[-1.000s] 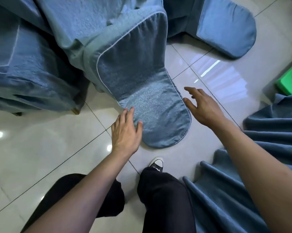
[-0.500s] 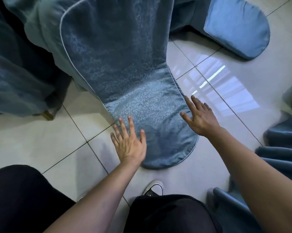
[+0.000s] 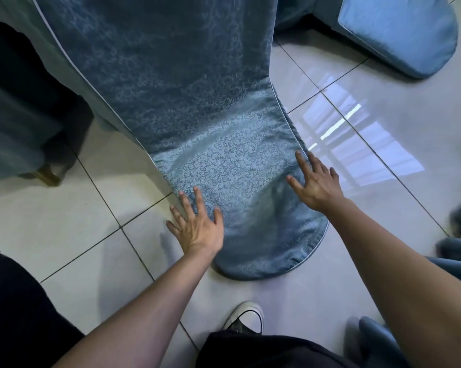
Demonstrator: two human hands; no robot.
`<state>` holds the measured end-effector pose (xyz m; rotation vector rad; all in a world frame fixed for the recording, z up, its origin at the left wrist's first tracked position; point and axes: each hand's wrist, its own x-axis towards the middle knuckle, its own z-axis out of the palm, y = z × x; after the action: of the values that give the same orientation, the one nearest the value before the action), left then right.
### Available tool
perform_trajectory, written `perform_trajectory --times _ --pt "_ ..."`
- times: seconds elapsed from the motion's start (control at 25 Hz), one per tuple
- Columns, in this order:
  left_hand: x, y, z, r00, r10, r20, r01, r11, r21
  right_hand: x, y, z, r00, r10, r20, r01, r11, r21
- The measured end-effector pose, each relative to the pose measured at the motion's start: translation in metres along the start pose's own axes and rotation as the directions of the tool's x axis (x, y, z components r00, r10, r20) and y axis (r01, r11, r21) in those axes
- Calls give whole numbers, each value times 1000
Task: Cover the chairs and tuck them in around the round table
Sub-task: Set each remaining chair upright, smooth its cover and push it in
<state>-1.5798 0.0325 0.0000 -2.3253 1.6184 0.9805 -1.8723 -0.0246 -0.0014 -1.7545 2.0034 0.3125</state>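
Observation:
A blue patterned chair cover (image 3: 186,83) hangs down a chair's back, and its rounded tail flap (image 3: 250,208) lies flat on the tiled floor in front of me. My left hand (image 3: 197,227) rests with straight, spread fingers on the flap's left edge. My right hand (image 3: 317,181) lies flat with spread fingers on the flap's right edge. Neither hand grips the cloth. A second covered chair's flap (image 3: 399,38) lies on the floor at the top right.
Another covered chair (image 3: 14,134) with a wooden leg (image 3: 47,174) stands at the left. Folds of blue cloth (image 3: 460,235) hang at the right edge. My shoe (image 3: 246,318) and dark trouser legs fill the bottom. Glossy white floor tiles (image 3: 383,128) surround the flap.
The view has dropped closer to the flap. Both hands moved onto the flap's edges, the right one coming in from the bare floor to touch the cloth.

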Motion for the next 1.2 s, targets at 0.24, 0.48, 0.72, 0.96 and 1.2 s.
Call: perform_trajectory --times 0.24,0.48,0.72,0.96,1.2 --pt "17 -3 14 997 1 81 3 999 -48 15 11 22 995 63 74 -68 995 66" --pt "23 -5 21 996 87 26 -80 976 -200 26 22 40 973 229 14 -228 960 159" --pt "25 -9 25 998 52 -17 -55 939 -340 40 29 45 945 308 110 -326 884 335" --pt "36 -15 24 999 -34 39 50 845 -533 51 27 46 935 341 96 -350 847 400" --pt "39 -24 30 1000 -19 3 16 729 -685 59 34 45 928 348 135 -373 859 350"
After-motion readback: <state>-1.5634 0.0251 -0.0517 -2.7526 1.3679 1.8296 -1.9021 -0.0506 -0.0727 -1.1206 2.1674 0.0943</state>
